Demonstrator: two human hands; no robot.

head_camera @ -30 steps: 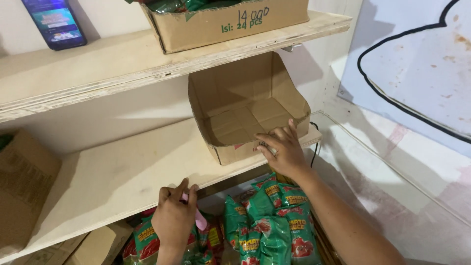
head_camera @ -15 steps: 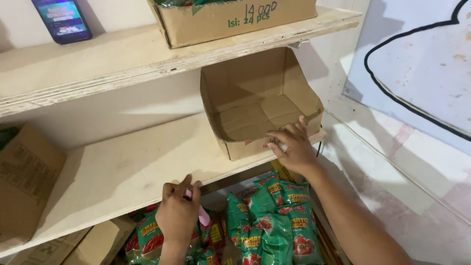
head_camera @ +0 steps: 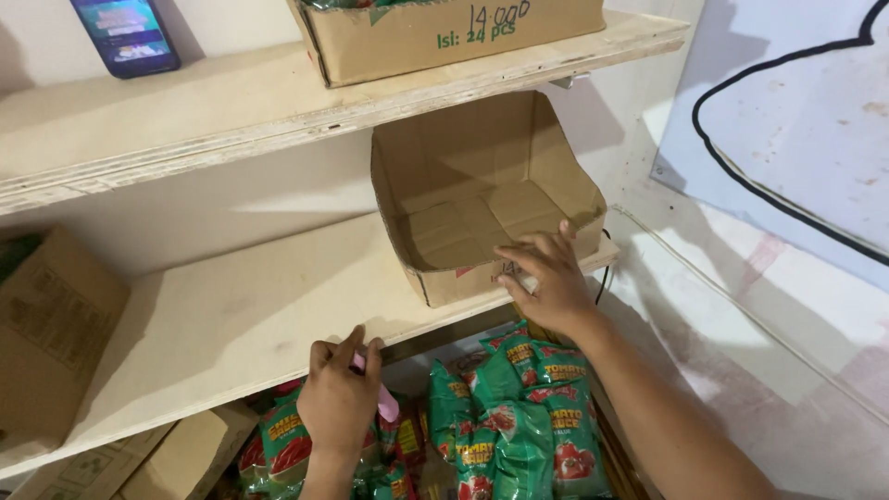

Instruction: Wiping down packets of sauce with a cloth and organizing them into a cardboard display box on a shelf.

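Two hands work at a wooden shelf unit, described here from left to right. At far left a closed brown carton (head_camera: 51, 333) stands on the middle shelf (head_camera: 222, 324). A dark phone (head_camera: 125, 35) lies on the upper shelf (head_camera: 185, 102), and further right a printed carton (head_camera: 444, 32) sits on the same board.

The left hand (head_camera: 341, 403) rests at the front edge of the middle shelf, fingers curled together around a small pink object (head_camera: 384, 400); what that object is cannot be told. This hand lies well apart from the open box.

The open cardboard box (head_camera: 482, 199) sits at the right end of the middle shelf, mouth up, interior bare, its long axis running from the shelf front toward the back wall. The right hand (head_camera: 546, 278) is the nearer hand: its fingers (head_camera: 528, 252) lie spread over the box's front wall and rim, touching it, with the box lying directly ahead of and above the fingertips. Whether the thumb pinches the wall from below cannot be told.

Below the middle shelf, green and red sauce pouches (head_camera: 519, 417) are stacked between the two forearms. A painted wall panel (head_camera: 796, 111) fills the far right
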